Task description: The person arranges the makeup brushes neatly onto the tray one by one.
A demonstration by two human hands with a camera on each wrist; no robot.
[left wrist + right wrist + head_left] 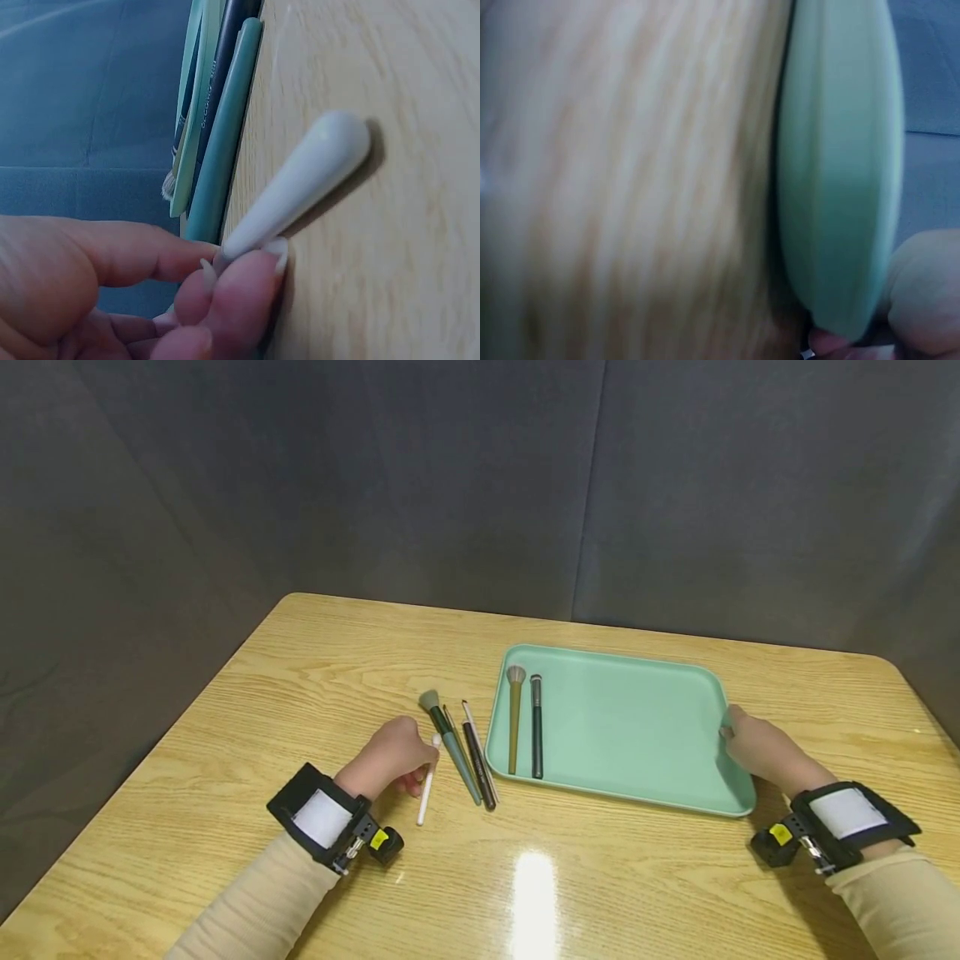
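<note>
Grey curtains close off the far side of my wooden table (pixel 315 677). My left hand (pixel 390 760) pinches a white brush (pixel 427 785) lying on the wood, just beside three more brushes (pixel 465 752). My right hand (pixel 757 747) grips the right rim of a mint tray (pixel 630 727), which holds two brushes (pixel 525 727) along its left side. Bare wood lies open before me. Lettering on one dark handle (pixel 214 82) is too blurred to read. My right fingertips are hidden.
</note>
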